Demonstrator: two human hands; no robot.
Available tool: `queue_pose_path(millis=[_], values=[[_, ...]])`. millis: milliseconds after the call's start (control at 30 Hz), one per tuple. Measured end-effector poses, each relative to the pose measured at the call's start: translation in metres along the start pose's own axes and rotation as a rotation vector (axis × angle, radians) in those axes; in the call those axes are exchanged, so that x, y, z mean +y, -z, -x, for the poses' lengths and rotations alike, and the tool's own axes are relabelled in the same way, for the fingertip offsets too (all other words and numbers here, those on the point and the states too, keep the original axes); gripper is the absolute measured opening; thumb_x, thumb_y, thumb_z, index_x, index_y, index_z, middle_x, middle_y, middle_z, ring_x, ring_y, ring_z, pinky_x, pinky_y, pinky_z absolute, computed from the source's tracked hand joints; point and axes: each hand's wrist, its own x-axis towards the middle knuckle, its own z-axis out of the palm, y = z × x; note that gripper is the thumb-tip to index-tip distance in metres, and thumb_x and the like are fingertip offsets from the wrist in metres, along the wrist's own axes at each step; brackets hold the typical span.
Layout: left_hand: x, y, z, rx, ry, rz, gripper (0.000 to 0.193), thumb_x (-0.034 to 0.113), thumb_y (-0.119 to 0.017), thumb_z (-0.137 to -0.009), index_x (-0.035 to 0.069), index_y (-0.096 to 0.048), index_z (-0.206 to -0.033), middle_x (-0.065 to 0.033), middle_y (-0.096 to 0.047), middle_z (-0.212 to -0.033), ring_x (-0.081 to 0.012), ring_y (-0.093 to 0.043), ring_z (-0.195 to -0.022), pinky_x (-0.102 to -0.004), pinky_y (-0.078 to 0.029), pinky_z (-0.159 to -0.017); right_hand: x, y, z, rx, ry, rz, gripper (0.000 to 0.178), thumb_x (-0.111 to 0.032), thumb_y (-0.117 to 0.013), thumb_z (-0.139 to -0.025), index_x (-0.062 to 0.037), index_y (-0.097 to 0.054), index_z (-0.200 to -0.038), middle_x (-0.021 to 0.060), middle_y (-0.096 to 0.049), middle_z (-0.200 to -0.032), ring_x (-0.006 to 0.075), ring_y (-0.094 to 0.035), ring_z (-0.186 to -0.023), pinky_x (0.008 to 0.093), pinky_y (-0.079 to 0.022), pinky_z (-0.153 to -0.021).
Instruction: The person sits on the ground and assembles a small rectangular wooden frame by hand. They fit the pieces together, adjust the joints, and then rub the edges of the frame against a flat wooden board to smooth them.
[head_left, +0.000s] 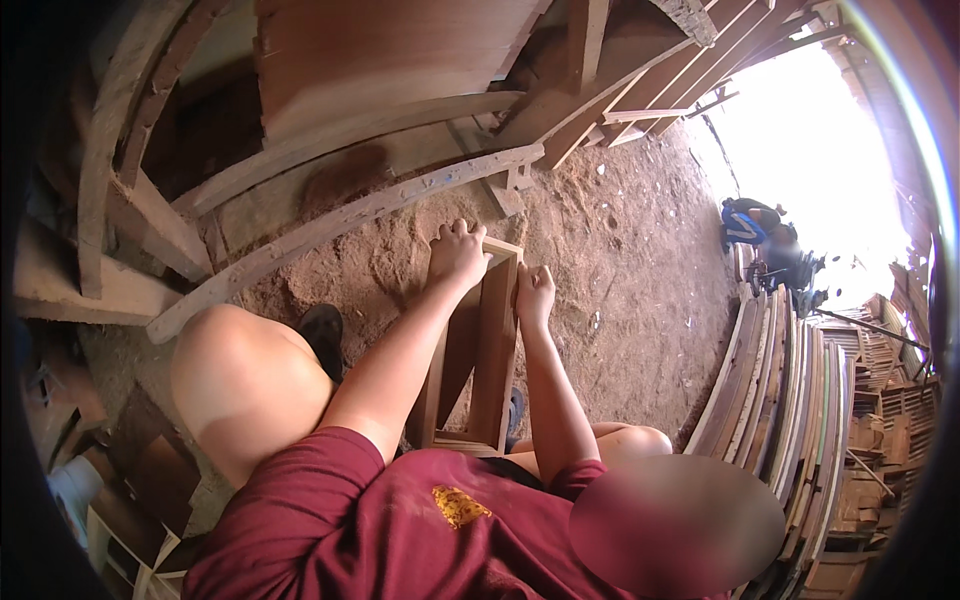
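Observation:
A long, open rectangular wooden frame [494,340] stands between my bent legs, its near end close to my dark red shirt. My left hand [460,256] is closed over its far left corner, the fingers curled near the top edge. Against the outer right side, just below the far right corner, my right hand [536,294] is closed at the frame's edge. The fingertips of this hand are partly hidden, and I cannot tell whether anything small is in them. Through the frame's opening, dark inner faces and a bit of ground show.
Curved wooden beams [370,212] lie ahead and to the left, beside a large brown panel [385,70]. Stacked long boards [760,390] lie to the right. A person in blue [745,222] is by a motorcycle [790,275] farther off. The ground [630,250] is dusty brown.

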Motion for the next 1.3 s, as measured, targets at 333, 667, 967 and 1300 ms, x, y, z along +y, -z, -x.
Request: queue_pose_path(millis=[333, 667, 967, 1300], values=[[0.021, -0.003, 0.001, -0.028, -0.058, -0.038, 0.052, 0.039, -0.074, -0.090, 0.018, -0.060, -0.134, -0.0135, -0.057, -0.132, -0.0338, -0.058, -0.119, -0.0445, -0.058, -0.089, 0.001, -0.004, -0.051, -0.012, -0.187, -0.145, 0.024, -0.021, -0.070, -0.099, -0.0075, -0.058, -0.083, 0.0035, -0.056, -0.055, 0.0119, -0.047, -0.041, 0.0301, -0.035, -0.039], [0.011, -0.005, 0.000, -0.001, -0.044, -0.057, 0.053, 0.042, -0.075, -0.088, 0.018, -0.060, -0.133, -0.0136, -0.056, -0.131, -0.0341, -0.059, -0.117, -0.0440, -0.059, -0.088, -0.006, 0.009, 0.001, 0.024, -0.063, 0.128, 0.029, -0.032, -0.070, -0.094, -0.0031, -0.066, -0.097, 0.0202, -0.071, -0.089, 0.0351, -0.068, -0.087, 0.0440, -0.051, -0.080], [0.017, 0.000, 0.002, 0.017, -0.063, -0.053, 0.050, 0.045, -0.076, -0.088, 0.016, -0.062, -0.126, -0.0134, -0.058, -0.126, -0.0340, -0.060, -0.117, -0.0419, -0.060, -0.086, -0.010, 0.002, -0.031, 0.106, 0.249, 0.320, 0.026, -0.028, -0.069, -0.095, -0.0026, -0.066, -0.087, 0.0162, -0.067, -0.072, 0.0280, -0.063, -0.064, 0.0402, -0.048, -0.065], [0.011, -0.010, 0.000, 0.074, -0.056, -0.014, 0.057, 0.053, -0.072, -0.089, 0.016, -0.062, -0.130, -0.0135, -0.058, -0.131, -0.0338, -0.060, -0.115, -0.0425, -0.060, -0.085, -0.005, 0.006, -0.021, 0.077, 0.373, 0.329, 0.027, -0.022, -0.068, -0.097, 0.0004, -0.064, -0.083, 0.0115, -0.065, -0.065, 0.0167, -0.059, -0.060, 0.0368, -0.046, -0.060]])
